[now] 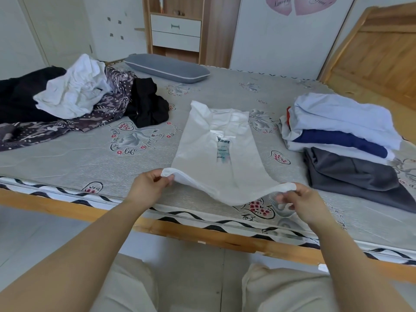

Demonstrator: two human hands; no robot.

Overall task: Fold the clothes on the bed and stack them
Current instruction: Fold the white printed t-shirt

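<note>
Both hands raised, left hand [149,188], right hand [302,202], pinching white shirt [216,158] hem corners

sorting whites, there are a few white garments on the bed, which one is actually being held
The flat white shirt in the middle: left hand and right hand pinch its near corners. The crumpled white garment lies untouched on the pile.

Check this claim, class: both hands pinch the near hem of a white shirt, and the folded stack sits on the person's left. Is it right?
One error: the folded stack sits on the person's right. The head view shows it. Both hands, left and right, do pinch the white shirt's near hem.
</note>
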